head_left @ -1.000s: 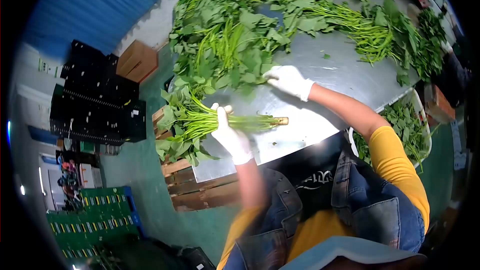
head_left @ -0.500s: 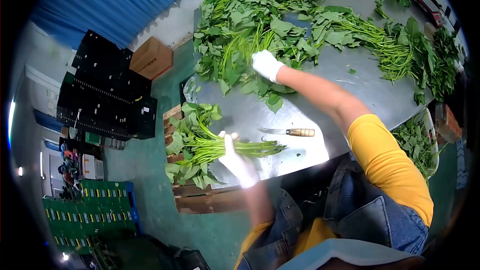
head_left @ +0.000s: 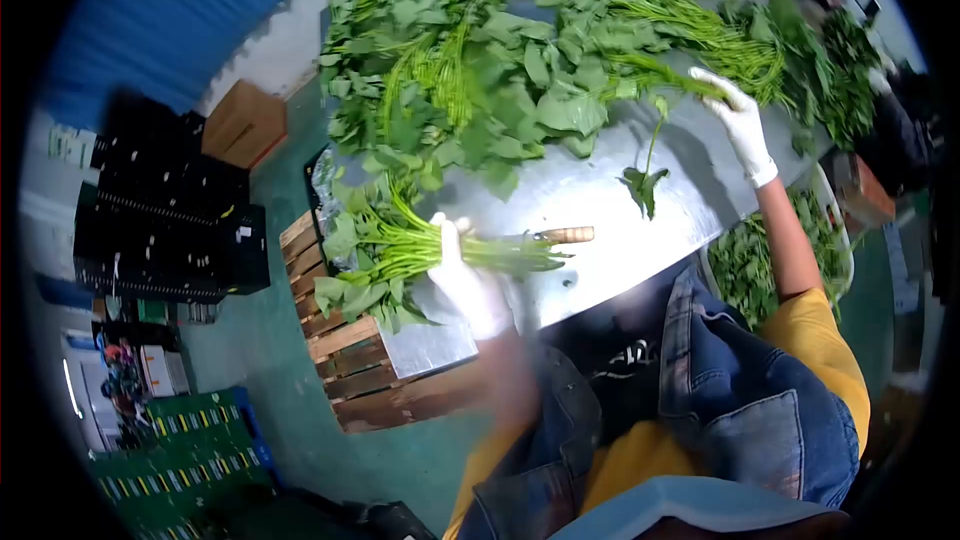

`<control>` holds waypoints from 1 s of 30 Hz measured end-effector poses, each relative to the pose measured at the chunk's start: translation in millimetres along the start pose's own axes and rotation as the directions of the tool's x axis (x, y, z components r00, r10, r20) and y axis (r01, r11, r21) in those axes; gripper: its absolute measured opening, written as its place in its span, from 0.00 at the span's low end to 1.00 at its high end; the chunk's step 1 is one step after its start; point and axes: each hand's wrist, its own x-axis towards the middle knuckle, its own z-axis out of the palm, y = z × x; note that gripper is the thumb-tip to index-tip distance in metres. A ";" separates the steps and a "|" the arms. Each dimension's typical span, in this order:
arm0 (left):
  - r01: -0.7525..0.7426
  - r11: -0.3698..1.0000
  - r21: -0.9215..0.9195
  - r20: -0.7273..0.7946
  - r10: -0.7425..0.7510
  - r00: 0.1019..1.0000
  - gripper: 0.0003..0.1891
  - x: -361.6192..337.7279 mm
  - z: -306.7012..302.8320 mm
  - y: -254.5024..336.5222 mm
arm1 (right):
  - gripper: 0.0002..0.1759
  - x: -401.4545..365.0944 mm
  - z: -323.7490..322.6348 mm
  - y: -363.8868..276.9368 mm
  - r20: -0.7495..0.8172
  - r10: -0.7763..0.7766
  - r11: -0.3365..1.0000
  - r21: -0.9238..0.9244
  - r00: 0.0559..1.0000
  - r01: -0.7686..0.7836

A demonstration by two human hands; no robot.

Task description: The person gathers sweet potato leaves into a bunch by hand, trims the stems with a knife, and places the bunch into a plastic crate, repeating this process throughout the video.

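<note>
My white-gloved left hand (head_left: pixel 463 285) is closed round a bunch of leafy green stems (head_left: pixel 395 248), leaves to the left and cut ends to the right, over the near edge of the metal table. Farther right, my gloved right hand (head_left: pixel 738 120) pinches the ends of a few leafy stems (head_left: pixel 665 73), whose tops trail left over the pile. One drooping sprig (head_left: pixel 643 188) hangs below them. A wooden-handled knife (head_left: pixel 568 235) lies on the table between my hands, its blade partly hidden by the left bunch. The large pile of greens (head_left: pixel 480 70) covers the table's far side.
The metal table (head_left: pixel 640 260) stands beside a wooden pallet (head_left: pixel 335 345). A tub of greens (head_left: pixel 775 260) is at the right, below the table edge. Black crates (head_left: pixel 165 230), a cardboard box (head_left: pixel 243 125) and green crates (head_left: pixel 190 460) stand on the left. Another person's gloved hand (head_left: pixel 880 80) shows at far right.
My right hand has moved right from the pile, drawing stems out with it. My left hand still holds its bunch. The whole view has shifted, with the table lying farther left.
</note>
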 end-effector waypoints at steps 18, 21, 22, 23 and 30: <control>0.097 0.993 0.060 0.270 -0.110 0.957 0.15 -28.0 48.8 -29.8 | 0.10 -99.0 -14.7 52.3 0.036 0.129 0.471 -0.882 0.991 -0.029; 0.086 0.993 0.079 0.311 -0.107 0.944 0.16 -25.5 48.8 -31.5 | 0.09 -98.1 -13.1 71.1 0.039 0.106 0.368 -0.930 0.994 -0.003; 0.120 0.991 0.061 0.321 -0.133 0.938 0.16 -21.2 48.1 -34.5 | 0.08 -95.5 -15.0 73.2 0.042 0.127 0.350 -0.937 0.991 -0.005; 0.121 0.991 0.065 0.322 -0.135 0.937 0.16 -18.9 47.9 -35.9 | 0.08 -93.9 -17.4 73.5 0.040 0.130 0.352 -0.936 0.991 -0.008; 0.156 0.985 0.069 0.409 -0.171 0.896 0.14 -31.7 59.4 -33.9 | 0.11 -81.7 -40.4 56.1 -0.138 0.252 0.587 -0.765 0.958 -0.265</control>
